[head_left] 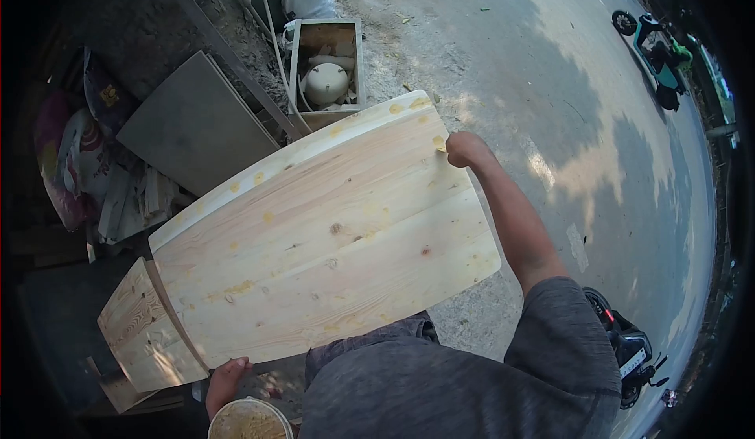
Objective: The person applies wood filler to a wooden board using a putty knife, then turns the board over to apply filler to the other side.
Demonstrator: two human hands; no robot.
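Pressing right hand (465, 149) on far edge of pale knotty pine panel (326, 230), grip unclear | left hand (226, 382) hooked under near edge | risk: panel tipping off, striking round putty tub (250, 421).

Wooden panel (330, 226): pale pine, knotty, matt, filler-spotted. Ground (550, 69): rough concrete. Sleeve (566, 337): grey cloth.

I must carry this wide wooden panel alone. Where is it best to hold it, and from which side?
Probably by its two opposite edges, as now: right hand on the far edge of the wooden panel, left hand at the near edge. The face is broad and flat, so only the edges offer a grip.
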